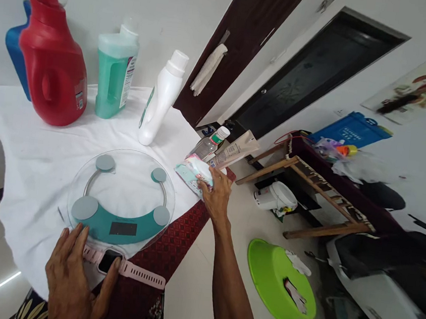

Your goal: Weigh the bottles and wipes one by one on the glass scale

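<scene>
My right hand point(217, 193) is closed on a soft printed packet point(192, 172) at the table's right edge. Behind that packet stand a clear bottle with a white cap point(210, 146) and a beige tube point(237, 149). At the near edge, my left hand point(75, 277) lies with its fingers spread, thumb on a smartwatch with a pink strap point(143, 275) and fingertips by the rim of a round glass scale point(122, 228). The scale has a teal band, a dark display and grey round pads.
A red jug point(56, 62), a green bottle point(109, 80) and a white bottle point(162, 98) stand along the back of the white cloth point(40, 172). On the floor to the right are a green tub point(268, 287) and a white bucket point(277, 196), near a wooden table point(322, 204).
</scene>
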Motion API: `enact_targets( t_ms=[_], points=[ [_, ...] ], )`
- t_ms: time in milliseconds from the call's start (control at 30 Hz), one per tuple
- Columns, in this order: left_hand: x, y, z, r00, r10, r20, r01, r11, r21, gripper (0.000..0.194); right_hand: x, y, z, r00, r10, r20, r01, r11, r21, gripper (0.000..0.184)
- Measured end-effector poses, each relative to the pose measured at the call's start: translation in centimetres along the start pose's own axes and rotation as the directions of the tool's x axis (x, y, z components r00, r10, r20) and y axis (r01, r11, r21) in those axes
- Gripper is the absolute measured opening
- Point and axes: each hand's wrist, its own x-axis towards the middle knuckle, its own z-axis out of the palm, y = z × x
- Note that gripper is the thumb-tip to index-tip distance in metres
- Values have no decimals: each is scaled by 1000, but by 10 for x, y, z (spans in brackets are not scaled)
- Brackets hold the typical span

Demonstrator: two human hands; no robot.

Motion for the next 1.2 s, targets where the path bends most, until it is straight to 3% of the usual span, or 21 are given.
enact_targets(
  t_ms=[100,467,600,700,800,900,1033,1200],
  points=[
    [0,0,-1,1000,14,-9,-14,1000,10,96,-3,6,1,998,2,-67,-7,997,-83,44],
    [-1,-1,0,999,36,-29,-37,999,-20,94,0,-20,-2,995,94,-28,-98,974,-205,41],
    [-5,-5,5,998,41,-40,-42,999,-24,94,8,-61,-9,991,-33,-131,30,999,-25,40],
    [-7,-9,7,998,42,-40,-43,999,-16,93,31,-113,-1,992,-84,-90,104,963,250,38],
    [-8,-9,8,998,44,-37,-45,999,-22,93,73,-166,23,999,47,26,-54,856,514,62],
    [-9,-4,10,998,5,-60,-7,999,-39,89,125,-206,53,968,236,81,-239,788,568,90],
    [-11,2,16,991,-49,-125,42,998,-56,82,174,-235,79,906,416,83,-390,741,547,70],
    [-15,0,24,989,-71,-132,66,997,-42,84,183,-241,93,804,586,-97,-455,713,533,46]
  ],
)
